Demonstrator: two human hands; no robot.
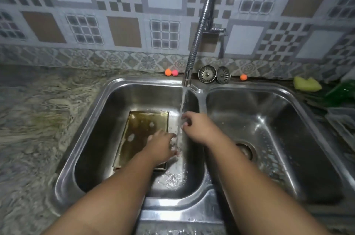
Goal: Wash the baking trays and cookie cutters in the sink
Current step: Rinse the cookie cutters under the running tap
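Head view: the left basin (92, 119) holds a gold baking tray (142, 131), lying flat and wet, left of the faucet (187, 79) stream. The left hand (163, 145) is over the tray's near corner, beside the stream; it is blurred, so its grip cannot be determined. The right hand (197, 127) is in the stream, loosely curled and holding nothing.

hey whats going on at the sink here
A person is washing up at a double sink. The tap is running into the left basin, and both hands are at the stream. The left hand reaches over the right edge of a baking tray lying flat in that basin; the right hand is in the water. The tray holds brownish water with a few suds. Blur hides whether either hand holds anything small.
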